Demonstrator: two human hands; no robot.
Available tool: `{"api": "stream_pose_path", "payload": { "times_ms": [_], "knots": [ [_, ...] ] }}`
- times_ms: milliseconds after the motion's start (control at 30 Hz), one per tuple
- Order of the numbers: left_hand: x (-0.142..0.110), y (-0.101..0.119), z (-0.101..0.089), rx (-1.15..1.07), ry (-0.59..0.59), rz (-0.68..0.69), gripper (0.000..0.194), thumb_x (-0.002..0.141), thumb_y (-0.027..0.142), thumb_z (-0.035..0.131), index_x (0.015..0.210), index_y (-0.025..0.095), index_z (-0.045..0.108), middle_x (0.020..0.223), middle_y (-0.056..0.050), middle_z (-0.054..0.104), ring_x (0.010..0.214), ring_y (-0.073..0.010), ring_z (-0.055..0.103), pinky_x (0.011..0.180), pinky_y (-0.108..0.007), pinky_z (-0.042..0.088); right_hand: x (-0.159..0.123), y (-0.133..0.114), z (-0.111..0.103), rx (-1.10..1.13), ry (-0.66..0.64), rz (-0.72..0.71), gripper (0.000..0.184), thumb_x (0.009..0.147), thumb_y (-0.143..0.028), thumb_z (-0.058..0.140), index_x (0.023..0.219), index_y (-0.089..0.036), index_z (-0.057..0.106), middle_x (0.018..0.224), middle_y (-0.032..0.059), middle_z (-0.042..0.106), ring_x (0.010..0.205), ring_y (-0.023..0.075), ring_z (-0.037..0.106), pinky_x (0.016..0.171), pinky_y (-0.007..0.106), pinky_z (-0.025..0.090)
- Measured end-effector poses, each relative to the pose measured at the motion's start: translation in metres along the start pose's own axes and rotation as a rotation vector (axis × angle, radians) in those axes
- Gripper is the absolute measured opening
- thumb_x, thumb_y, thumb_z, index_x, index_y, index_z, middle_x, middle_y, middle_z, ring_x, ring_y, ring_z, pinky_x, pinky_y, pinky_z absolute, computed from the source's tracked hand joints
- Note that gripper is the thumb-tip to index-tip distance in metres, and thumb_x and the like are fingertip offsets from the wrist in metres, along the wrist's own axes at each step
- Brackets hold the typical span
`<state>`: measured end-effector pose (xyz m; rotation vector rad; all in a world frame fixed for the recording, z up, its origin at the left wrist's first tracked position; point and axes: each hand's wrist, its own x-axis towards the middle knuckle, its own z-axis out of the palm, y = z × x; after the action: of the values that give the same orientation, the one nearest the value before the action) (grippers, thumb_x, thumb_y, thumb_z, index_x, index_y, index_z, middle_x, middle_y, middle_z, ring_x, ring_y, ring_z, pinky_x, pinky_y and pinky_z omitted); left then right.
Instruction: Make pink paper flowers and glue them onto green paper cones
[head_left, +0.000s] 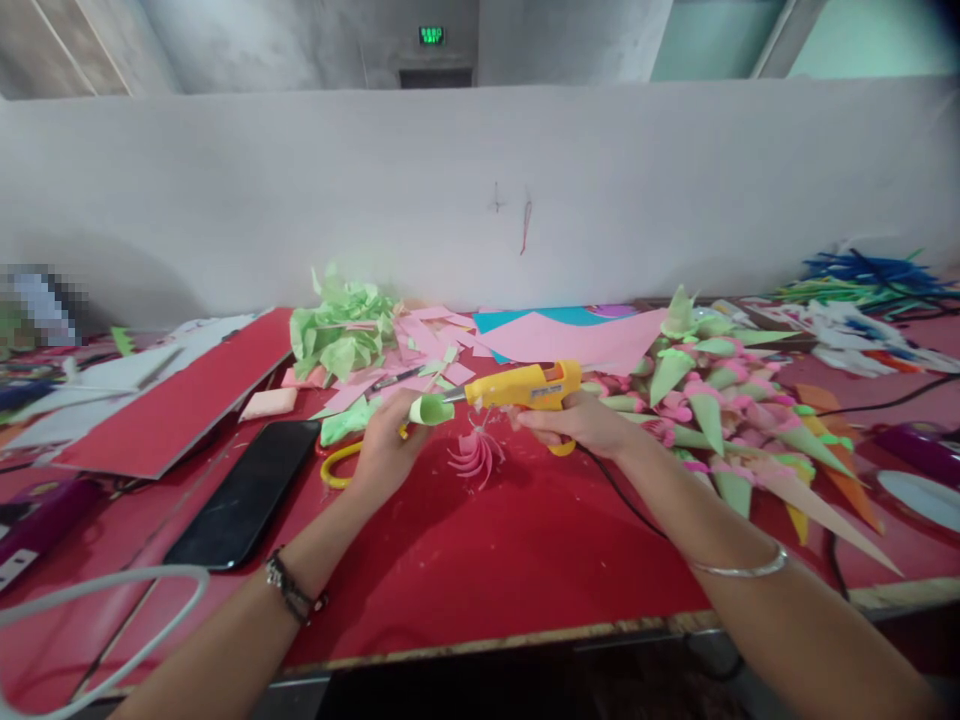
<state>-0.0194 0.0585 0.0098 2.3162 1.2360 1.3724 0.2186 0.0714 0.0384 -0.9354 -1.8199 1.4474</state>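
My right hand [581, 425] is wrapped round the handle of a yellow glue gun [517, 387], whose nozzle points left. The nozzle tip is at the rim of a small rolled piece of light green paper [431, 409], which my left hand [394, 450] pinches. Whether tip and paper touch, I cannot tell. Below the gun, a pink curled-strip paper flower [477, 455] sits on the red table [480, 560]. Beside my left hand are the yellow handles of scissors [339, 468], partly hidden by the hand.
A black phone [244, 495] lies at left, near a red board [187, 395]. Crumpled green paper [341, 335] and pink sheets [577, 338] lie at the back. Many green and pink paper cones [712, 410] are heaped at right. The gun's black cord [626, 497] runs under my right forearm.
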Motion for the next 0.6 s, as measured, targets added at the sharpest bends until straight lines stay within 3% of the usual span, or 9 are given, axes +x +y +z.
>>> {"api": "stream_pose_path", "payload": {
  "times_ms": [167, 400, 600],
  "knots": [
    [0.0, 0.006, -0.002, 0.078, 0.014, 0.086, 0.013, 0.077, 0.011, 0.045, 0.085, 0.016, 0.053, 0.086, -0.005, 0.057, 0.083, -0.0157, 0.052, 0.073, -0.027, 0.041, 0.001, 0.003, 0.004, -0.024, -0.038, 0.026, 0.021, 0.072, -0.035, 0.058, 0.075, -0.015, 0.053, 0.044, -0.0085, 0.039, 0.04, 0.0036, 0.034, 0.041, 0.02, 0.025],
    [-0.003, 0.009, -0.006, 0.4, -0.053, 0.056, 0.024, 0.076, 0.013, 0.045, 0.098, 0.019, 0.055, 0.092, -0.005, 0.061, 0.088, -0.0195, 0.054, 0.075, -0.03, 0.04, 0.002, 0.001, 0.013, -0.003, 0.016, 0.048, 0.022, 0.068, -0.037, 0.059, 0.065, -0.016, 0.053, 0.043, -0.0074, 0.04, 0.04, 0.0043, 0.036, 0.042, 0.02, 0.03],
    [-0.005, 0.011, -0.006, 0.385, -0.077, 0.045, 0.027, 0.078, 0.013, 0.04, 0.102, 0.019, 0.053, 0.092, -0.005, 0.06, 0.083, -0.0181, 0.055, 0.07, -0.026, 0.041, 0.002, -0.003, 0.018, 0.079, 0.012, 0.078, 0.017, 0.065, -0.031, 0.062, 0.063, -0.015, 0.055, 0.051, -0.0051, 0.048, 0.044, 0.004, 0.038, 0.044, 0.019, 0.03]
  ]
}}
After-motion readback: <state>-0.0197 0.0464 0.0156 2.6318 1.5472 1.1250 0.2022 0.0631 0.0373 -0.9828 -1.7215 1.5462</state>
